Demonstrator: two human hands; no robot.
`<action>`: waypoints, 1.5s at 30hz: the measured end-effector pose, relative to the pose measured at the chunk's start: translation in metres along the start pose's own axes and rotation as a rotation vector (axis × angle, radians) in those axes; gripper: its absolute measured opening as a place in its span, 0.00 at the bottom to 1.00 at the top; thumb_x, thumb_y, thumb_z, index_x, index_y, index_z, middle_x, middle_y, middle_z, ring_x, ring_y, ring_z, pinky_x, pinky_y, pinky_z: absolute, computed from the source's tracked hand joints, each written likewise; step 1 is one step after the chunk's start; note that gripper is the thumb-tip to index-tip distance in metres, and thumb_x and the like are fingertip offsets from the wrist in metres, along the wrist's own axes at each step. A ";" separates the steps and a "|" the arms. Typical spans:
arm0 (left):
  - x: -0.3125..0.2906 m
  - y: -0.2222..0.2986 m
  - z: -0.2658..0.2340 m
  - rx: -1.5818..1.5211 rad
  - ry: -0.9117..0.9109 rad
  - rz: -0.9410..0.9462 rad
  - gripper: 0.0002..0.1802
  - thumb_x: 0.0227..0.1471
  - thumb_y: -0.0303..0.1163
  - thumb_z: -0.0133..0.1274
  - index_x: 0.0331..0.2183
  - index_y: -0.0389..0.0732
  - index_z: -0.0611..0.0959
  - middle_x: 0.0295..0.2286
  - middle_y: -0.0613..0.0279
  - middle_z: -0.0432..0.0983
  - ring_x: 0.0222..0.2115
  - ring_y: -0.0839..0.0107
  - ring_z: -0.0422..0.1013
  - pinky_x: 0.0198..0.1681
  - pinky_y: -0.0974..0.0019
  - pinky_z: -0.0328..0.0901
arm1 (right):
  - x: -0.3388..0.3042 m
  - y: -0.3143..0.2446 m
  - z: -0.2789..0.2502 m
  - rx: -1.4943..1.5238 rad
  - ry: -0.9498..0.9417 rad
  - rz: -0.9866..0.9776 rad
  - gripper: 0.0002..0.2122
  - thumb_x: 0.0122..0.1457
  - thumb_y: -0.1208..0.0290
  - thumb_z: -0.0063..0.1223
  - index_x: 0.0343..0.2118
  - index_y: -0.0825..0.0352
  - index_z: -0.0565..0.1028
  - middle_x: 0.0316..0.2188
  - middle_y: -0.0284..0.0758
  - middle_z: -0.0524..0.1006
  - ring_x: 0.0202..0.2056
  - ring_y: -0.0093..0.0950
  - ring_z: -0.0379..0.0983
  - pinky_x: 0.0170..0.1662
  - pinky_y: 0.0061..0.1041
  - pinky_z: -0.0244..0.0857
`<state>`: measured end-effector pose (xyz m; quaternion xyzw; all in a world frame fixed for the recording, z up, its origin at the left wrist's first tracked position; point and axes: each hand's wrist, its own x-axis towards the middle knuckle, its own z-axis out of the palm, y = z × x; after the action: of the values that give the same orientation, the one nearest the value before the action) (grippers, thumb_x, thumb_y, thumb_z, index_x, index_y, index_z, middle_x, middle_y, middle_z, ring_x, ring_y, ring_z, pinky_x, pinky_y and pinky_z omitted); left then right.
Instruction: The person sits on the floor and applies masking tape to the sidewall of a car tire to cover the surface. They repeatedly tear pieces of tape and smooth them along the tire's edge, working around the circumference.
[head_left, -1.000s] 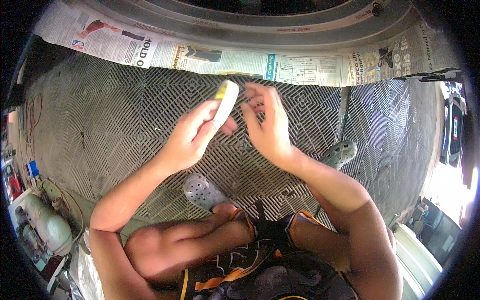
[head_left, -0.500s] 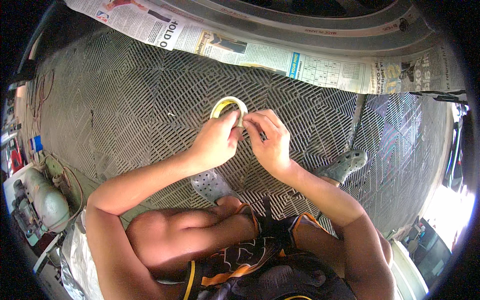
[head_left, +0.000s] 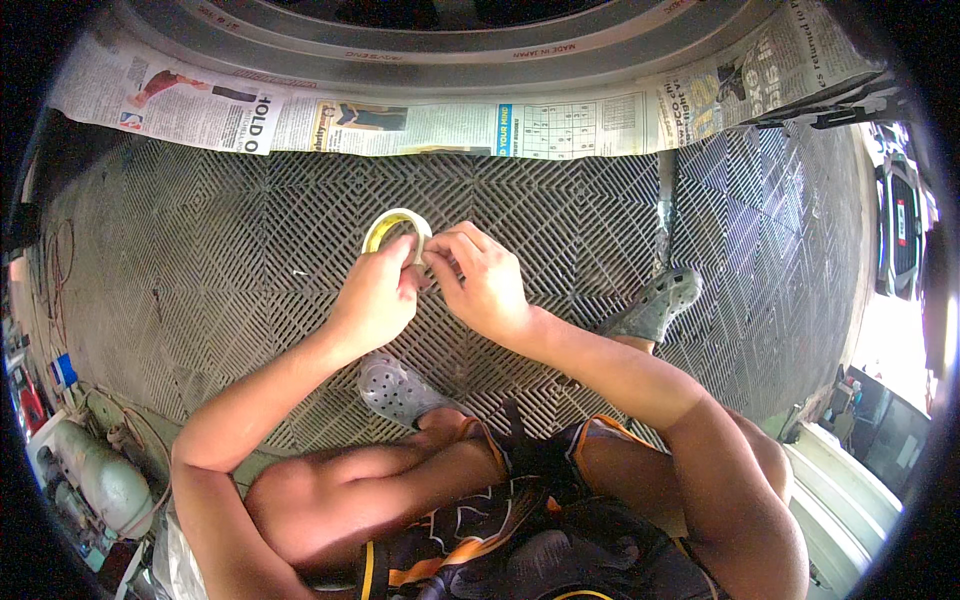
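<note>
My left hand (head_left: 378,295) grips a roll of pale yellow masking tape (head_left: 400,214), thumb laid over its near side. The ring stands up above that hand, tilted, with its yellow inner face showing. At the roll's right edge, my right hand (head_left: 482,280) has thumb and fingertips pinched together, touching or nearly touching it. Whatever lies between those fingertips, perhaps the tape's end, is too small to make out. Both hands are held over the grated floor (head_left: 300,330), in front of my knees.
Ahead, newspaper sheets (head_left: 590,125) line the lower edge of a large grey curved ring (head_left: 440,70), like a tyre or wheel. My grey clogs (head_left: 395,388) rest on the floor. A grey tank (head_left: 105,478) lies at lower left; a vehicle front (head_left: 903,215) shows far right.
The view has turned, so the newspaper, floor and hands appear further left and the newspaper edge more level. Both hands keep nearly the same hold at the tape roll.
</note>
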<state>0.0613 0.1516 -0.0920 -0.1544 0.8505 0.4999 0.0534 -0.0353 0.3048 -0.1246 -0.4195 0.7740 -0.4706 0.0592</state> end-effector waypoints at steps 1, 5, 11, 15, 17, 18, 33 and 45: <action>0.000 -0.005 0.002 0.058 0.003 0.018 0.14 0.56 0.20 0.46 0.45 0.31 0.76 0.28 0.41 0.80 0.31 0.47 0.79 0.35 0.49 0.72 | 0.001 0.000 -0.001 -0.045 -0.054 -0.018 0.07 0.56 0.78 0.63 0.37 0.67 0.77 0.33 0.37 0.79 0.31 0.36 0.79 0.31 0.31 0.75; 0.002 -0.001 0.000 0.114 0.039 0.027 0.14 0.56 0.19 0.46 0.45 0.32 0.76 0.28 0.38 0.78 0.31 0.47 0.79 0.34 0.50 0.71 | -0.002 0.003 0.001 -0.088 -0.103 -0.063 0.09 0.57 0.77 0.61 0.39 0.66 0.76 0.32 0.37 0.78 0.32 0.37 0.79 0.31 0.35 0.74; 0.013 -0.004 -0.002 -0.484 -0.028 -0.012 0.25 0.56 0.12 0.43 0.56 0.31 0.71 0.39 0.48 0.79 0.38 0.63 0.81 0.44 0.63 0.74 | 0.014 0.001 -0.010 0.081 0.080 0.053 0.08 0.56 0.76 0.64 0.39 0.67 0.81 0.32 0.38 0.81 0.29 0.34 0.81 0.31 0.31 0.75; 0.014 -0.001 -0.006 -0.452 -0.075 0.013 0.31 0.55 0.10 0.39 0.61 0.31 0.68 0.47 0.47 0.77 0.44 0.63 0.81 0.48 0.65 0.74 | 0.021 0.001 -0.019 0.109 0.016 0.125 0.08 0.56 0.77 0.65 0.39 0.68 0.84 0.35 0.38 0.83 0.31 0.29 0.81 0.32 0.25 0.76; 0.014 -0.002 -0.005 -0.395 -0.073 0.007 0.30 0.56 0.11 0.41 0.60 0.30 0.68 0.46 0.47 0.79 0.45 0.63 0.80 0.49 0.64 0.73 | 0.023 0.001 -0.022 0.093 -0.017 0.119 0.07 0.56 0.77 0.66 0.38 0.69 0.84 0.35 0.38 0.83 0.31 0.30 0.82 0.32 0.25 0.76; 0.015 0.002 -0.009 -0.339 -0.091 -0.013 0.30 0.56 0.11 0.42 0.61 0.29 0.67 0.46 0.47 0.79 0.46 0.64 0.80 0.52 0.64 0.71 | 0.024 0.004 -0.022 0.044 -0.003 0.029 0.07 0.55 0.76 0.66 0.37 0.68 0.83 0.34 0.37 0.83 0.30 0.32 0.81 0.31 0.27 0.75; 0.013 -0.005 -0.024 -0.492 -0.149 -0.059 0.23 0.55 0.11 0.45 0.53 0.30 0.76 0.46 0.52 0.82 0.49 0.67 0.78 0.53 0.63 0.70 | 0.034 0.001 -0.017 -0.055 -0.180 -0.140 0.14 0.50 0.73 0.68 0.37 0.68 0.74 0.28 0.36 0.75 0.30 0.34 0.78 0.32 0.29 0.73; 0.016 0.011 -0.038 -0.569 -0.234 -0.149 0.24 0.60 0.16 0.47 0.58 0.30 0.71 0.46 0.55 0.81 0.47 0.69 0.78 0.52 0.68 0.69 | 0.043 -0.012 -0.016 -0.074 0.031 -0.190 0.07 0.55 0.78 0.64 0.36 0.69 0.82 0.35 0.38 0.81 0.34 0.37 0.80 0.40 0.33 0.74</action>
<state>0.0452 0.1199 -0.0681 -0.1663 0.6509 0.7270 0.1419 -0.0633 0.2826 -0.0932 -0.4855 0.7485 -0.4516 -0.0132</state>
